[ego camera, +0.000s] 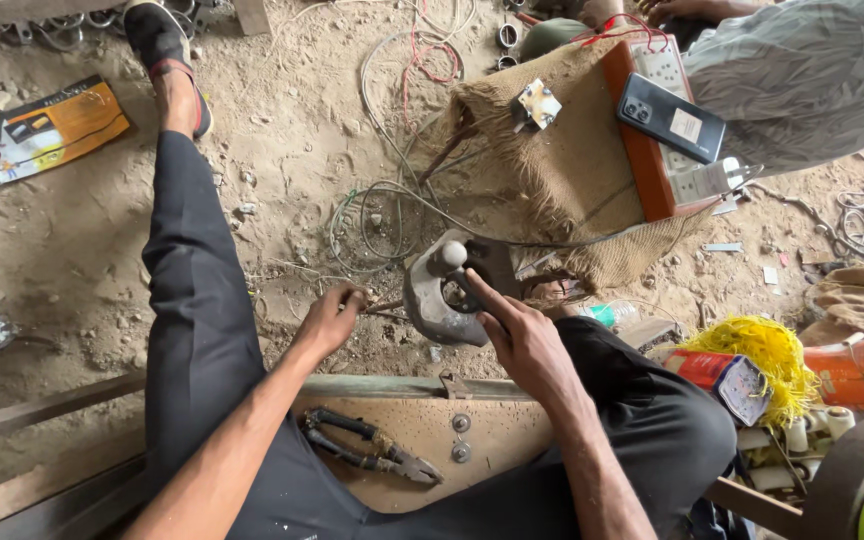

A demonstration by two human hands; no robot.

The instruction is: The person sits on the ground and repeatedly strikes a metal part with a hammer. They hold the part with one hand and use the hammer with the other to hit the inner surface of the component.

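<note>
I sit on a low wooden seat with my left leg stretched out over sandy ground. My right hand [520,338] rests on a grey metal motor housing [439,297] with a short shaft, its index finger pointing into the housing's opening. My left hand [330,318] is closed around a thin rod-like tool whose tip reaches toward the housing's left side. Black-handled pliers [372,452] lie on the wooden seat [497,440] between my legs.
Loose wires [384,215] coil on the ground behind the housing. A burlap-covered block [572,165] carries an orange power board and a dark phone [670,118]. Another person's sleeve [802,80] is at top right. Yellow cord [767,350] and clutter lie right.
</note>
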